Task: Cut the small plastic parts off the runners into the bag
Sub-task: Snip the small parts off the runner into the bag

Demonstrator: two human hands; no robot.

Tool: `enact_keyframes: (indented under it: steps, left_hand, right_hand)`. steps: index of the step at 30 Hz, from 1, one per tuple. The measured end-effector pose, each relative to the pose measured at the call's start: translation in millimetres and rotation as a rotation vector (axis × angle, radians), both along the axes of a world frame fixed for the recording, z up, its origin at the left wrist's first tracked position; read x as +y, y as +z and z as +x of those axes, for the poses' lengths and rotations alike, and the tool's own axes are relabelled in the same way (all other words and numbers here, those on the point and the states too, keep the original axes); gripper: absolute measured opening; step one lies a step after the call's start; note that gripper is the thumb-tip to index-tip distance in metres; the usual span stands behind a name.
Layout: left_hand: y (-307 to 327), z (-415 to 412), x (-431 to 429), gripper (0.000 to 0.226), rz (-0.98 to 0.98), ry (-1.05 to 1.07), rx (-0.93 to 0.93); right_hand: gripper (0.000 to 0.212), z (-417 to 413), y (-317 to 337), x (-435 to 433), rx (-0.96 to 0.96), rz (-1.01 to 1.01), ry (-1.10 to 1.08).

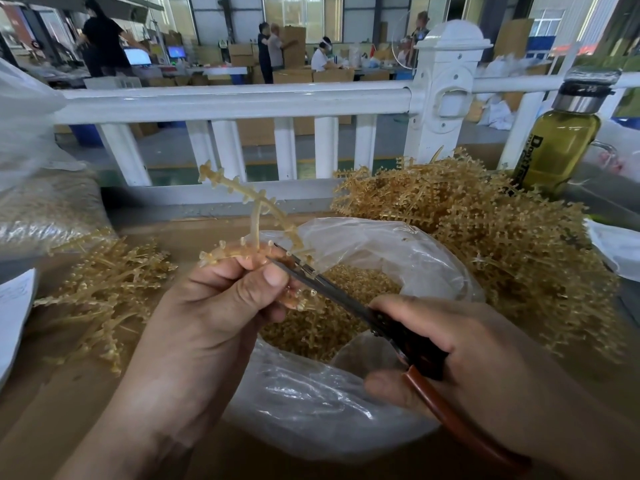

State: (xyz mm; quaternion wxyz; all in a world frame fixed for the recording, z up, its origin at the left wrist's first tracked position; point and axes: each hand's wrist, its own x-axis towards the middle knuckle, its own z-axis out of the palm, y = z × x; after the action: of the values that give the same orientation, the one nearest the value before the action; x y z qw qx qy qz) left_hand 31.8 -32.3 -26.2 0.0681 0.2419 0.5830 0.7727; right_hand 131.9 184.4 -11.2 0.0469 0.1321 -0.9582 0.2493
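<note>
Right hand (467, 344) curled round scissors (346, 297), left hand (214, 306) pinching the runner (258, 220) above the open bag (311, 403): I'd best cut tight to each part, over the mouth, so parts drop in; uncut pile (485, 230) beyond.

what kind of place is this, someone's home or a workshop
Most likely a factory or packing floor for moulded plastic parts: heaps of tan runners lie beside a clear bag of cut parts, and stacked cardboard boxes stand beyond the white railing.
</note>
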Motion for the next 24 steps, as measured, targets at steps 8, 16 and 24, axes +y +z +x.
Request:
enact_keyframes:
  steps: [8, 16, 24]
  left_hand:
    - [2.2, 2.0, 2.7, 0.049, -0.018, -0.001, -0.007]
    - [2.3, 1.9, 2.8, 0.051, -0.012, -0.005, -0.023]
    - [0.0, -0.1, 1.5, 0.052, -0.030, -0.010, -0.022]
  right_hand:
    - [0.059, -9.3, -12.6, -1.4, 0.102, -0.061, -0.029]
    - [0.056, -10.1, -12.2, -0.6, 0.121, -0.085, -0.020]
    - [0.054, -11.6, -15.4, 1.6, 0.085, -0.109, 0.001]
